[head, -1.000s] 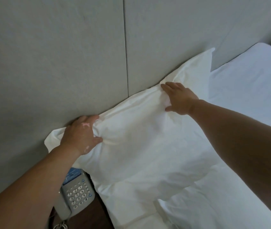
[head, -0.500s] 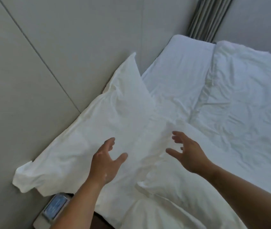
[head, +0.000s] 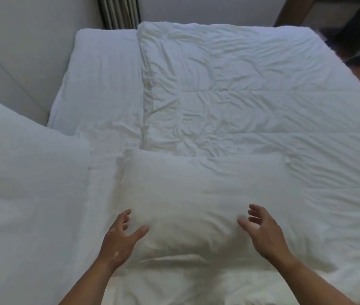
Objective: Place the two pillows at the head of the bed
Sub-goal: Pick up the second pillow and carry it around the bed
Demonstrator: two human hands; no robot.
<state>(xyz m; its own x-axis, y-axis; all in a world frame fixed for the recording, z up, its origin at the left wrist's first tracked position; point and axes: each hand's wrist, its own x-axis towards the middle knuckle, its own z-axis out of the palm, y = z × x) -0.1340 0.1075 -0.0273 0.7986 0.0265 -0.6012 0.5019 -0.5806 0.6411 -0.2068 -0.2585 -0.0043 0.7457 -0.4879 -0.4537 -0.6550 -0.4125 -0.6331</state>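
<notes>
One white pillow (head: 20, 168) leans against the grey padded headboard (head: 16, 51) at the left. A second white pillow (head: 196, 194) lies flat on the bed in front of me, on top of the duvet's near part. My left hand (head: 119, 241) hovers at this pillow's near left end, fingers spread, holding nothing. My right hand (head: 262, 234) hovers over its near right part, also spread and empty. Whether the fingertips touch the cloth is unclear.
A crumpled white duvet (head: 251, 95) covers the right of the bed. A strip of bare white sheet (head: 102, 84) lies along the headboard. Grey curtains (head: 119, 12) hang at the far corner. Dark furniture and wooden floor (head: 350, 29) show at the top right.
Both hands have let go of the first pillow, now left against the headboard. My view has swung right, and the hands have moved over to the second pillow.
</notes>
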